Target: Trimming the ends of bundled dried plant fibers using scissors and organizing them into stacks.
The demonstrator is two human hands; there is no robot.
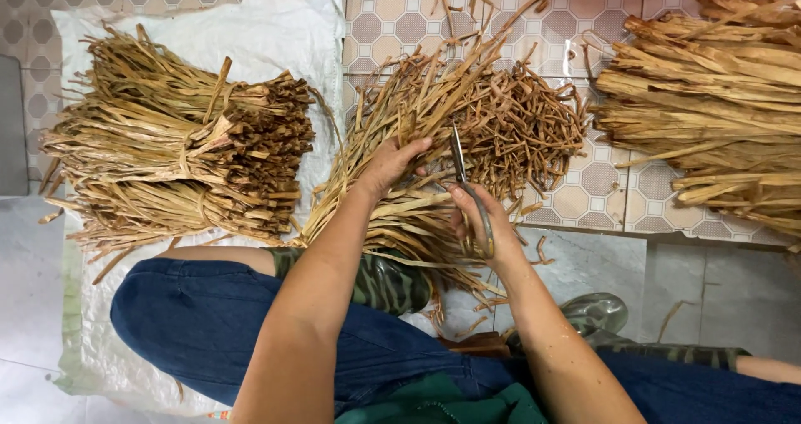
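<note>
Nearest the camera, two bare forearms extend over legs in blue trousers, the person seated on the floor. Left hand (390, 164): fingers curled and pressed down on the loose bundle of dried strips (417, 148) lying directly ahead, gripping its upper part. Right hand (482, 219): fingers closed around the handles of one pair of scissors (469, 186), blades pointing away from the body, tips resting against the same bundle; whether the blades stand apart cannot be told. Bundle location: centre of view, fanned across the edge between the patterned tile floor (584, 182) and the white woven sack (275, 32), its near end over the person's knee. Count of strip piles: three. One is the loose bundle in hand; one is a tied stack (179, 153) at left on the sack, made of at least two bound sheaves; one is a heap of wider, paler strips (709, 98) at right on the tiles, well apart from the hands. Short offcuts (542, 253) lie scattered on the floor near the right hand. One green boot (596, 314) shows below it.
</note>
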